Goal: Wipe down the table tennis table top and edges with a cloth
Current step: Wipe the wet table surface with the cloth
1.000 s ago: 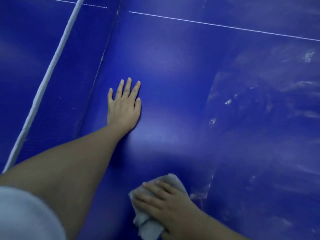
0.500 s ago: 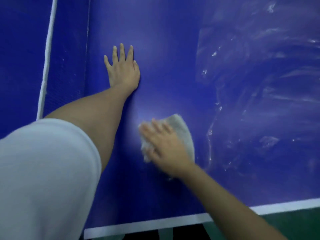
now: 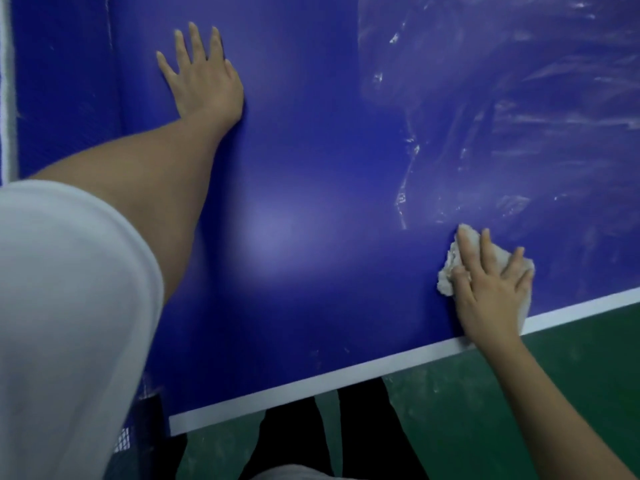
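Observation:
The blue table tennis table fills the view, with a white line along its near edge. My left hand lies flat on the top at the upper left, fingers spread, holding nothing. My right hand presses a crumpled white cloth onto the table close to the near edge at the right. Wet smear marks cover the table's right part. The stretch between my hands looks even and unstreaked.
The net with its white top band runs along the left edge of the view. Green floor lies below the table's near edge, where dark trouser legs stand. A white sleeve fills the lower left.
My right hand has slid the cloth to the right and nearer the table's edge. The view has tilted down, showing more floor. My left hand stays flat on the table.

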A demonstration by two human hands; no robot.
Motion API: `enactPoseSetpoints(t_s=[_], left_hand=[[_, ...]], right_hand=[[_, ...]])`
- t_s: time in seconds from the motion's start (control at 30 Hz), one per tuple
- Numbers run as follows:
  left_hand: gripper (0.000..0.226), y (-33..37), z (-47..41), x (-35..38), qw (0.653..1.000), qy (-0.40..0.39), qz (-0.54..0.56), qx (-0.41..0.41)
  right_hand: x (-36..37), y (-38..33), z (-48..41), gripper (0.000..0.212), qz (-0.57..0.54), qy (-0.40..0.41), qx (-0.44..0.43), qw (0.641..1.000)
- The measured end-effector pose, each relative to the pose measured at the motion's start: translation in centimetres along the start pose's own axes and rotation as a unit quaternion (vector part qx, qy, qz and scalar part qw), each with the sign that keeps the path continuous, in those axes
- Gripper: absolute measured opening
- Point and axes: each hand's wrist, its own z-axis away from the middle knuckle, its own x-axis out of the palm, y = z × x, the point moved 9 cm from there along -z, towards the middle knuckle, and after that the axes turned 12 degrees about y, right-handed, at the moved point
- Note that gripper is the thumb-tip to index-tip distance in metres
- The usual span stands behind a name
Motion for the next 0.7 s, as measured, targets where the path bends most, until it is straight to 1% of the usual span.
enactPoseSetpoints(t_s=[0.03, 0.07, 0.13, 0.2, 0.27, 0.33, 0.4, 0.43, 0.47, 0.53, 0.6, 0.63, 0.7], left_hand=[[0.051, 0.0, 0.1, 0.0, 1.000, 0.000, 0.000, 0.001], [0.051, 0.1, 0.1, 0.0, 1.000, 0.001, 0.001, 0.003], [0.051, 0.2, 0.2, -0.1, 1.000, 0.002, 0.002, 0.006], [0.051, 0.2, 0.2, -0.2, 1.000, 0.003, 0.003, 0.006], [0.051, 0.3, 0.2, -0.3, 1.000, 0.002, 0.003, 0.008], [0.051, 0.3, 0.3, -0.4, 1.000, 0.001, 0.007, 0.010], [0.051, 0.3, 0.5, -0.5, 1.000, -0.001, 0.011, 0.015], [0.051, 0.3, 0.6, -0.5, 1.000, -0.001, 0.012, 0.016], [0.051, 0.3, 0.6, -0.5, 1.000, -0.002, 0.013, 0.016], [0.051, 0.3, 0.7, -0.5, 1.000, -0.002, 0.012, 0.015], [0.051, 0.2, 0.6, -0.5, 1.000, -0.002, 0.012, 0.015], [0.051, 0.2, 0.6, -0.5, 1.000, -0.003, 0.013, 0.015], [0.051, 0.2, 0.7, -0.6, 1.000, -0.002, 0.014, 0.015]], right_hand=[[0.0, -1.0, 0.8, 0.057, 0.012, -0.002, -0.008, 1.000], [-0.1, -3.0, 2.2, 0.057, 0.036, -0.001, -0.045, 0.998], [-0.1, -9.3, 6.1, 0.060, 0.061, -0.005, -0.166, 0.984], [0.1, -15.9, 11.0, 0.059, 0.008, -0.013, -0.271, 0.962], [0.4, -21.0, 15.3, 0.055, -0.053, -0.031, -0.354, 0.933], [0.7, -23.3, 18.5, 0.053, -0.082, -0.043, -0.428, 0.899], [1.1, -22.3, 19.4, 0.055, -0.072, -0.044, -0.472, 0.877], [1.1, -20.9, 19.0, 0.060, -0.061, -0.038, -0.474, 0.877], [0.9, -19.1, 18.1, 0.065, -0.053, -0.022, -0.462, 0.885], [0.8, -14.2, 14.8, 0.068, -0.031, 0.005, -0.400, 0.916], [0.6, -8.4, 10.6, 0.063, 0.011, 0.028, -0.308, 0.951], [0.5, -5.6, 8.7, 0.062, 0.019, 0.024, -0.248, 0.968], [0.3, -0.9, 5.9, 0.059, -0.004, 0.012, -0.125, 0.992]])
